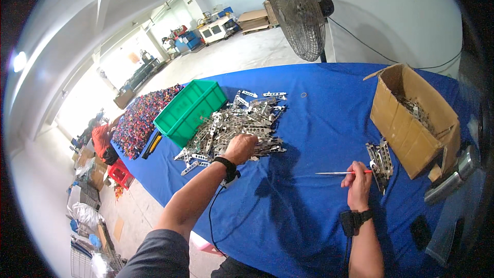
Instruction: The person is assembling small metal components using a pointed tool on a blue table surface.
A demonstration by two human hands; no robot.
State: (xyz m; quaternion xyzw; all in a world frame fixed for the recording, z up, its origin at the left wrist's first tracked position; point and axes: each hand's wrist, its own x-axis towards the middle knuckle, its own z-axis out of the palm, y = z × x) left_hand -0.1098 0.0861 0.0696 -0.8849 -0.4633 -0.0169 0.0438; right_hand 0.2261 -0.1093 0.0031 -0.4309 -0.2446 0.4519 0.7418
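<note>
My left hand reaches into the near right side of a large heap of flat, perforated metal strips. Its fingers are curled down and closed; what they hold, if anything, is hidden. My right hand is closed around a slim tool with a red handle and a thin silver shaft, whose tip points left toward the middle of the table. Just right of that hand lies a small stack of similar metal strips, several of them side by side. Both wrists wear black straps with cables.
A green plastic crate stands at the heap's left. Beyond it is a pile of small multicoloured pieces. An opened cardboard box holding metal parts stands at right. The blue cloth covers the table; a large fan stands behind.
</note>
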